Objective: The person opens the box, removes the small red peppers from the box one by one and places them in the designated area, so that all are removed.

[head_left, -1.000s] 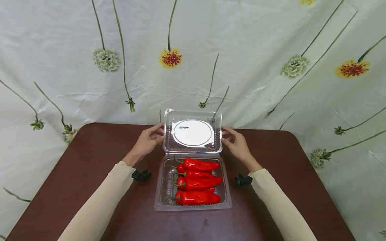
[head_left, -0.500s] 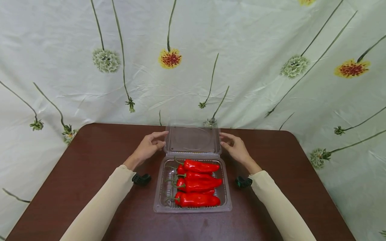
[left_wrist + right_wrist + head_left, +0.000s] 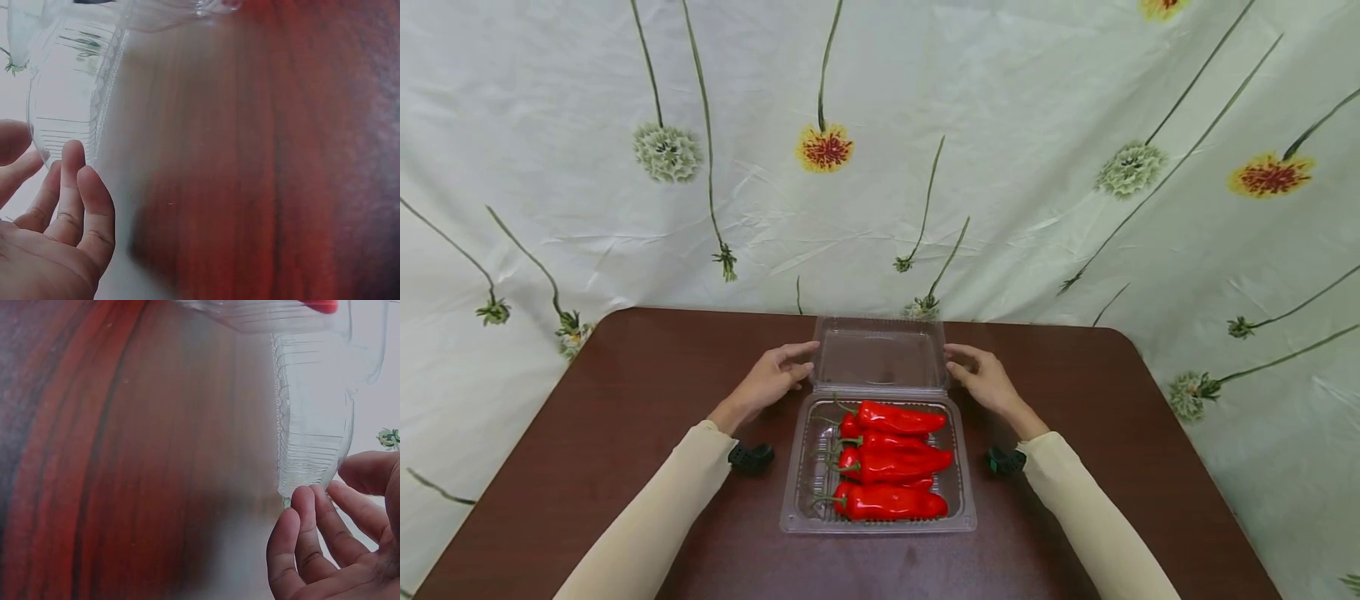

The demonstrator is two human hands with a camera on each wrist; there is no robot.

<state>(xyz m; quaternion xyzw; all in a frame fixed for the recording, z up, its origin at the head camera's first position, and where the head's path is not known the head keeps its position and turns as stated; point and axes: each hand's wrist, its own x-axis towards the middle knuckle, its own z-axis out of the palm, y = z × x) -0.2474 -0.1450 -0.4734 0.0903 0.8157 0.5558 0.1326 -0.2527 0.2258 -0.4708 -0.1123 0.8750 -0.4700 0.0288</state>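
Observation:
A clear plastic clamshell container (image 3: 880, 527) lies on the table with several red peppers (image 3: 891, 462) in its base, their green stems pointing left. Its hinged lid (image 3: 880, 358) leans back, away from the person. The left hand (image 3: 771, 379) pinches the lid's left edge; in the left wrist view, thumb and fingertips meet at the lid's corner (image 3: 69, 128). At the opposite edge, the right hand (image 3: 988, 379) pinches the lid likewise. The right wrist view has the fingertips right at the ribbed lid wall (image 3: 312, 444).
The dark reddish-brown table (image 3: 625, 400) extends to both sides. Behind it hangs a pale cloth (image 3: 1000, 167) printed with dandelions and yellow-red flowers, close beyond the lid's far edge. A dark band with a camera (image 3: 750, 457) hangs under the left wrist, and another (image 3: 1006, 460) under the right.
The lid has tilted further back and down, its bright reflection gone. Both hands have sunk with it. The peppers and the container's base have stayed in place.

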